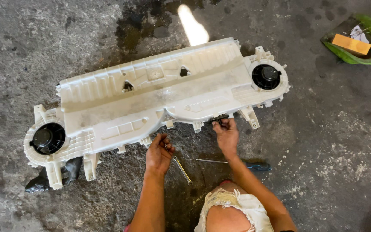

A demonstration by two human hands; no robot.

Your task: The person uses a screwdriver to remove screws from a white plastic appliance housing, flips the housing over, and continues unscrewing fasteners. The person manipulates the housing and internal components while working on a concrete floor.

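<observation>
1. A long white plastic housing (151, 99) lies flat on a stained concrete floor (44, 38), running diagonally from lower left to upper right.
2. A round black fan (48, 138) sits in its lower left end, and a second black fan (266, 76) sits in its upper right end.
3. The right hand (227, 135) reaches to the housing's near edge, its grip pinching a small black part (220, 119) that touches that edge.
4. The left hand (159, 152) hovers just beside the near edge, fingers curled loosely around something small; what it holds is too small to tell.
5. A metal wrench (182, 169) lies on the floor just beside the left hand, between the two forearms.
6. A screwdriver (237, 163) with a dark handle lies on the floor, passing under the right forearm.
7. A black rag or bag (71, 169) lies under the housing's lower left corner.
8. A green tray (355, 58) holding a tan block sits well apart at the upper right.
9. The person's bare knee (226, 217) shows through torn pale shorts at the bottom.
</observation>
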